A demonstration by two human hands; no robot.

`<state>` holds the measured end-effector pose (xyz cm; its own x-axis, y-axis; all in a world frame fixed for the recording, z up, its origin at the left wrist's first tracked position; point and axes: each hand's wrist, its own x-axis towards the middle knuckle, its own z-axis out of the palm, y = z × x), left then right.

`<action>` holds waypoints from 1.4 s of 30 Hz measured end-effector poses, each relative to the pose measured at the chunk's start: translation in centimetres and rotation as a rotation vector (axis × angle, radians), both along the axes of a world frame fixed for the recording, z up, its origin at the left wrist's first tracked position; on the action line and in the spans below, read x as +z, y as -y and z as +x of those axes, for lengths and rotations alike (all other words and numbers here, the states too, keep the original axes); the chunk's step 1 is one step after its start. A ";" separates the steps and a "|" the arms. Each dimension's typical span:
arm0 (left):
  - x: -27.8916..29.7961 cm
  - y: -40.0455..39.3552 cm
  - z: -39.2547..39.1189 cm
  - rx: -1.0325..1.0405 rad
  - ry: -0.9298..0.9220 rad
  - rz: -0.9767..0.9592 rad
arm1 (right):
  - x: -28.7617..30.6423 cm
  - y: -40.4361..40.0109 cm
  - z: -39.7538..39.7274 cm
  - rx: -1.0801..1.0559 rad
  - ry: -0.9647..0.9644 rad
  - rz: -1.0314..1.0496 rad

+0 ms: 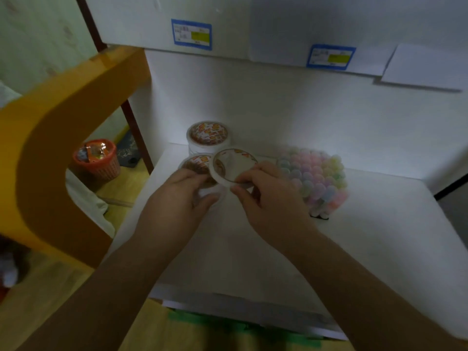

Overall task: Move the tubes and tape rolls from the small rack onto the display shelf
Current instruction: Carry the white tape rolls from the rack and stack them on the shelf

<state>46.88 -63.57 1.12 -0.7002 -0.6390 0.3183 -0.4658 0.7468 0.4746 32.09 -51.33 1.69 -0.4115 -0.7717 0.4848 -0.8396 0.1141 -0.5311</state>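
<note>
On a white display shelf (379,224), the left hand (177,193) grips one tape roll (200,165) while the right hand (273,196) pinches a tilted second roll (233,164), near the shelf's back left corner.

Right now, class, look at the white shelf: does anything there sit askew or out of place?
Yes. The tape roll pinched in the right hand is tilted, not flat like the rear stack. The left hand holds another roll beneath it. The pastel-capped tube bundle looks orderly.
</note>
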 end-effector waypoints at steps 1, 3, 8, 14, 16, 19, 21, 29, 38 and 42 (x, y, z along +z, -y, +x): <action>0.0 -0.2 0.3 0.038 -0.012 0.026 | 0.1 0.3 0.2 0.003 -0.011 0.015; 0.0 -0.8 0.9 0.145 -0.074 0.066 | 0.3 1.1 0.6 0.014 -0.020 0.030; 0.1 -1.4 2.4 0.227 -0.158 0.080 | 0.6 3.2 1.9 0.089 -0.003 0.082; 0.0 -1.0 2.8 0.187 -0.155 0.062 | 0.4 4.3 2.9 0.111 -0.019 0.139; -0.1 -0.9 2.9 0.178 -0.147 0.063 | 0.5 4.4 2.9 0.106 -0.003 0.169; -0.2 -0.6 2.8 0.159 -0.146 0.067 | 0.8 4.6 2.8 0.098 0.003 0.215; -0.3 -0.5 2.7 0.145 -0.134 0.056 | 0.9 4.6 2.9 0.093 -0.028 0.243; -0.3 -0.3 2.1 0.120 -0.136 0.057 | 1.3 4.8 2.7 0.129 -0.161 0.347; 0.9 -1.0 1.5 0.054 -0.173 0.082 | 1.2 3.3 2.5 0.126 -0.107 0.243; 2.0 -2.4 0.4 0.015 -0.191 0.058 | 1.7 -0.6 1.6 -0.018 -0.030 0.136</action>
<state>47.29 -61.14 3.13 -0.6208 -0.6705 0.4062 -0.3746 0.7089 0.5976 33.69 -50.77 3.37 -0.4132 -0.8237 0.3882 -0.8519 0.1989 -0.4845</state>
